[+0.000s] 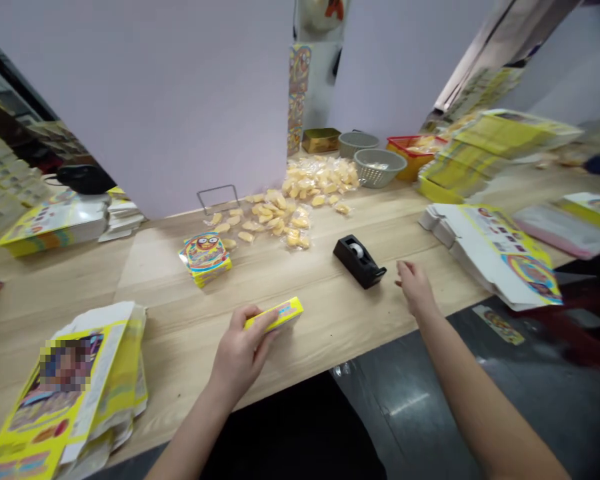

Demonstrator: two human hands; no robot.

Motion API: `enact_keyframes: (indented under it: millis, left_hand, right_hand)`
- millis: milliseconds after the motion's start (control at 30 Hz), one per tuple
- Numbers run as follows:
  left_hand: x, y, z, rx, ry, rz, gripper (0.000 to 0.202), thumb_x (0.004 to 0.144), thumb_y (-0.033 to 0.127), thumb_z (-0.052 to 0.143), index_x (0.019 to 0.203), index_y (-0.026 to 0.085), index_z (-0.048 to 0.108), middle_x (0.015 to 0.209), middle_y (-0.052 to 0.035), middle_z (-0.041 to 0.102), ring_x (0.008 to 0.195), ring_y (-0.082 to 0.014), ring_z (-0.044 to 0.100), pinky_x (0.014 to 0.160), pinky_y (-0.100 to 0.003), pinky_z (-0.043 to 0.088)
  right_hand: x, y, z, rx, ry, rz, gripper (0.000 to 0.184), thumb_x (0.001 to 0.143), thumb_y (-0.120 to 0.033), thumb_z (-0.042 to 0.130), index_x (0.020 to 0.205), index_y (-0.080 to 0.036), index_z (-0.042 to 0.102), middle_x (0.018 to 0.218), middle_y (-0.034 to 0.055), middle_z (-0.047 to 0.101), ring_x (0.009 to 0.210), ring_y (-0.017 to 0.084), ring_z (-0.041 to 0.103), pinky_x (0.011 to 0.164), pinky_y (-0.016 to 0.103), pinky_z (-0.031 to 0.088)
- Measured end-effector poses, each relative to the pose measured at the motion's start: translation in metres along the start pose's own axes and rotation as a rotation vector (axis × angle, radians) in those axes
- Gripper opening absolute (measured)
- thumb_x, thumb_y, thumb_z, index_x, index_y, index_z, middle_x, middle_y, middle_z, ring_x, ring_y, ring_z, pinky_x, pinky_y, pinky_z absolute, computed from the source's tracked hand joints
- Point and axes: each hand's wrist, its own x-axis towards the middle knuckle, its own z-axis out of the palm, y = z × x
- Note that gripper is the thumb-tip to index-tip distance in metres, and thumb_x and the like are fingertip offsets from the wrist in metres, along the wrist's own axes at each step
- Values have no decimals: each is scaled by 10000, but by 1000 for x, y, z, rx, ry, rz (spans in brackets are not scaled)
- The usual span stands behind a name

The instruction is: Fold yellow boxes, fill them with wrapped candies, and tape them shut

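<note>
Box (289,311), yel., in L grip (241,351), R end past fingers (264,323)

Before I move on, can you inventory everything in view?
Wooden table: one, light brown, across view
Flat panels: two, lilac, behind table
Illustrated strip: one, multicoloured, between panels
Metallic tin: one, gold, back centre
Round plastic baskets: two, grey, right of tin
Rectangular plastic basket: one, red and orange, back right
Wrapped oval pieces: many, pale yellow, centre
Bent wire: one, grey, left of pieces
Cartoon-printed stack: one, yellow and blue, centre-left
Printed carton stacks: several, yellow and white, both sides
Plastic tape dispenser: one, black, right of centre
Smooth floor: one, dark grey, lower right
Small cardboard box: one, yellow, front centre
Others: uncountable, blurred, far edges
Left hand: one, bare, holding box
Right hand: one, bare, near dispenser
</note>
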Motion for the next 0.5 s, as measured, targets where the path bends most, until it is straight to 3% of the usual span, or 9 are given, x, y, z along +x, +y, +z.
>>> enact_keyframes:
  millis: [100, 233, 333, 500]
  left_hand:
    - [2, -2, 3, -26, 56, -27, 277, 893, 155, 529, 1150, 246, 575, 1022, -57, 487, 936, -175, 561, 758, -300, 564]
    - [-2, -7, 3, -64, 72, -45, 287, 883, 143, 543, 1150, 245, 576, 1021, -55, 488, 949, -175, 551, 740, -284, 564]
    - [-3, -7, 4, -70, 95, -52, 285, 877, 148, 555, 1143, 246, 584, 1020, -54, 496, 948, -174, 551, 727, -277, 564]
    - [-1, -8, 6, -100, 87, -70, 272, 875, 154, 555, 1132, 237, 589, 1029, -62, 493, 952, -177, 554, 659, -242, 560]
  right_hand:
    - [31, 5, 3, 51, -189, 280, 181, 813, -291, 603, 691, -162, 637, 681, 69, 667, 572, 137, 572, 483, 227, 467]
    - [40, 2, 12, 170, -348, 504, 90, 659, -177, 732, 648, -158, 645, 585, 26, 650, 551, 137, 580, 504, 248, 510]
    - [28, 1, 9, 290, -300, 555, 102, 681, -228, 708, 662, -159, 635, 647, 34, 662, 611, 143, 603, 549, 266, 528]
    - [-2, 7, 11, 400, -58, 563, 180, 656, -347, 684, 681, -191, 598, 723, 22, 658, 710, 160, 627, 644, 306, 561]
